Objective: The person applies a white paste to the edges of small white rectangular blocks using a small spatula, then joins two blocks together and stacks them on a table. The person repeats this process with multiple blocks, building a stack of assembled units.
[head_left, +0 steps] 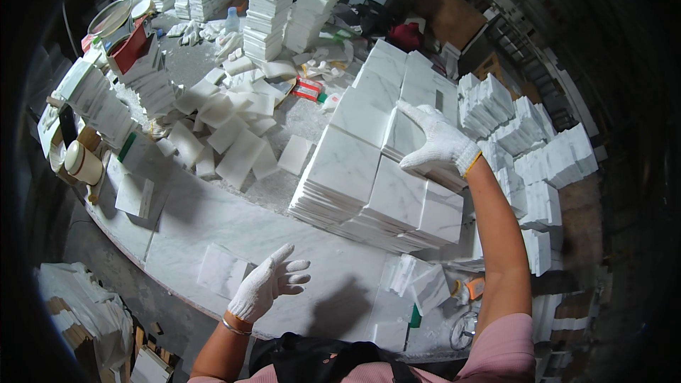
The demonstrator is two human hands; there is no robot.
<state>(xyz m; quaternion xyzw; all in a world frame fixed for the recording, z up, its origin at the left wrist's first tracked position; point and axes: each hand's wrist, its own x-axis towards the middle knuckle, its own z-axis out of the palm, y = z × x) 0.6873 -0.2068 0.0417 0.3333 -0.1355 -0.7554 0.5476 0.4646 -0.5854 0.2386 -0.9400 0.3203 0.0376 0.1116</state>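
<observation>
My right hand, in a white knit glove, reaches out over the stacked marble tiles. Its thumb and fingers are spread wide across the edge of one grey-veined tile on top, and the palm side is hidden. Closer to me, my left hand, gloved too, hovers above the pale marble worktop. Its fingers are apart and hold nothing. Beside it a white tile lies flat on the worktop.
Loose white tiles lie scattered at the centre left. Tall tile stacks rise behind them, and more stacks stand at the right. A cream cylindrical container is at the left edge. Near my right arm lean small tiles.
</observation>
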